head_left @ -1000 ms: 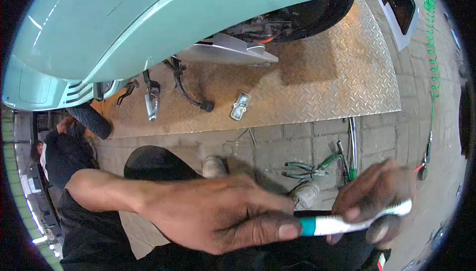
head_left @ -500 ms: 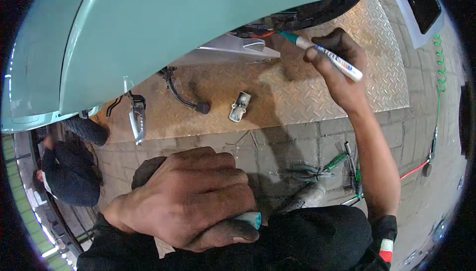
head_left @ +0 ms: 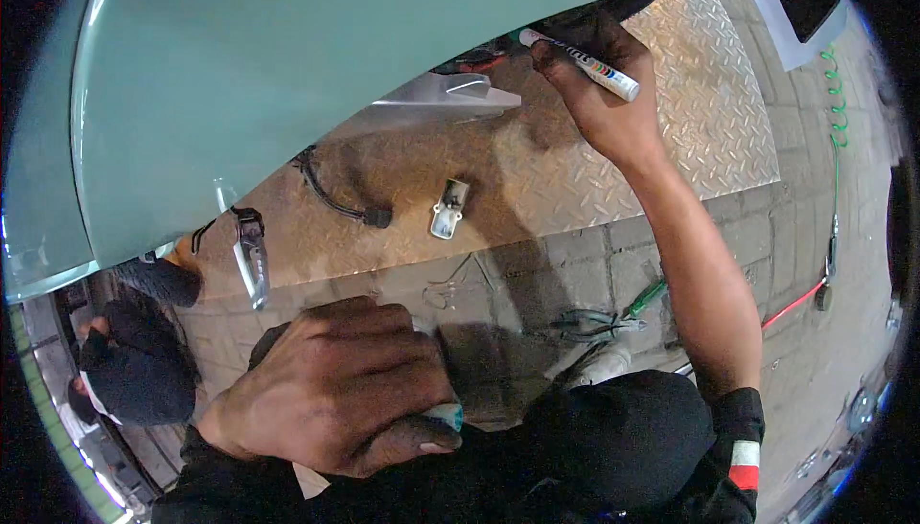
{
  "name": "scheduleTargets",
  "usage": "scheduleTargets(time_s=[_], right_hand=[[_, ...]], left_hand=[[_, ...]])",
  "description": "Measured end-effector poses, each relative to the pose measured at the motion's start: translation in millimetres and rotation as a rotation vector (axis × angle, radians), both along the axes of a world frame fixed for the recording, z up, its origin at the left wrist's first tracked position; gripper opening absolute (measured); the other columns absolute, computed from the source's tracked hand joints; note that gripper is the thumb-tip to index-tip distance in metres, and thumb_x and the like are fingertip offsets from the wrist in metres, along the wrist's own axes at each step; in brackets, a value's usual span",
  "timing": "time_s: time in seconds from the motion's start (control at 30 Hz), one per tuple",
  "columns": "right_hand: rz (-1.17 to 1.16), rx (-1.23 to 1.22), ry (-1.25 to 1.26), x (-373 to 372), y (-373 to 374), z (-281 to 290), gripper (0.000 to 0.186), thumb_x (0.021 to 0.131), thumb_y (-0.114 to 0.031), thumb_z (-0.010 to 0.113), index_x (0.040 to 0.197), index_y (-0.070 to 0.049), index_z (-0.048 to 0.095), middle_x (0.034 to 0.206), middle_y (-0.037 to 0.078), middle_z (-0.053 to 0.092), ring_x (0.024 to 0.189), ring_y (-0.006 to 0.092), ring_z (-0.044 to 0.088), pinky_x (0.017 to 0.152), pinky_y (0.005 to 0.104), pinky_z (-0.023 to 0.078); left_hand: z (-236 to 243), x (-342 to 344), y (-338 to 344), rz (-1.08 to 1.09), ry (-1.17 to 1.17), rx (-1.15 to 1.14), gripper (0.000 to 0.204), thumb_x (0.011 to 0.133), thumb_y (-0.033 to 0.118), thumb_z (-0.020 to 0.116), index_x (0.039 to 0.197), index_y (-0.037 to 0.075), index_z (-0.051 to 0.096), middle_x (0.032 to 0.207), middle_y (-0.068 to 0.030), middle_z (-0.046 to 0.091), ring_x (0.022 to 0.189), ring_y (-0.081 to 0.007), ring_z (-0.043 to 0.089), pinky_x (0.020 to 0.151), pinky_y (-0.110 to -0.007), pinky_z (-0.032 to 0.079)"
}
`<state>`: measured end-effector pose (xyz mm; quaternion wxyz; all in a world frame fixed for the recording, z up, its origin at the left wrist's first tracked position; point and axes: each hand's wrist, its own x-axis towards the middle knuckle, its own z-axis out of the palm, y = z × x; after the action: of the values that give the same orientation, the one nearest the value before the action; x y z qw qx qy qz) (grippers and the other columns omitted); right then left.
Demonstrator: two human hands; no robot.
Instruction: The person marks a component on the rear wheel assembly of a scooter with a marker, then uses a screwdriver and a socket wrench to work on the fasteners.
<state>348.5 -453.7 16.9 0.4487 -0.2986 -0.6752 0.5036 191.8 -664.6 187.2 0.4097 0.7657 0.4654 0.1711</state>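
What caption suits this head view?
Right hand puts a white marker under a pale green panel; left hand grips its cap.

Vehicle panel [head_left: 287, 93] overhangs the upper left, above a tread plate [head_left: 594, 179] on the floor. Right hand [head_left: 599, 93] is raised at the panel's edge, marker [head_left: 585, 64] in it, tip toward the panel. Left hand [head_left: 335, 390] sits low and near, closed over a cap [head_left: 446, 417]. Small connector [head_left: 448, 208] lies on the plate, a cable [head_left: 335, 198] to its left. Pliers [head_left: 594, 323] lie on the paving [head_left: 815, 352] right of the left hand.
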Motion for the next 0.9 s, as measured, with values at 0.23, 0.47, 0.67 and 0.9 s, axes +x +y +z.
scheduleTargets(time_s=[0.23,0.47,0.67,0.9], right_hand=[[-0.016,0.041,-0.079,-1,5,2,0.032,0.077,-0.016,0.074,0.104,-0.004,0.063,0.096,0.01,0.069,0.09,0.0193,0.065,0.083,0.0327,0.05],[-0.076,-0.024,-0.126,-4,17,-1,0.018,0.081,-0.011,0.067,0.098,-0.002,0.065,0.09,0.005,0.069,0.082,0.0143,0.062,0.075,0.0285,0.049],[0.023,-0.103,-0.254,23,23,28,0.021,0.083,-0.017,0.063,0.097,-0.001,0.065,0.084,0.003,0.068,0.079,0.015,0.06,0.075,0.0283,0.046],[-0.093,-0.17,-0.096,45,25,21,0.023,0.083,-0.014,0.066,0.102,-0.001,0.065,0.088,0.005,0.069,0.078,0.0129,0.062,0.071,0.0266,0.049]], left_hand=[[2,-2,-3,-0.021,0.013,-0.01,0.027,0.075,0.027,0.073,0.086,0.005,0.061,0.077,-0.0075,0.056,0.067,-0.0264,0.056,0.057,-0.037,0.046],[-1,0,-8,0.005,-0.014,-0.019,0.027,0.081,0.034,0.061,0.079,0.007,0.06,0.07,-0.0094,0.055,0.063,-0.0315,0.055,0.056,-0.041,0.041],[-1,1,-15,0.055,0.008,0.012,0.03,0.083,0.035,0.059,0.078,0.006,0.059,0.068,-0.0102,0.053,0.062,-0.0318,0.054,0.055,-0.041,0.04],[4,1,-18,0.055,-0.006,0.012,0.032,0.086,0.036,0.056,0.077,0.005,0.059,0.067,-0.0106,0.053,0.062,-0.0322,0.054,0.055,-0.041,0.04]])
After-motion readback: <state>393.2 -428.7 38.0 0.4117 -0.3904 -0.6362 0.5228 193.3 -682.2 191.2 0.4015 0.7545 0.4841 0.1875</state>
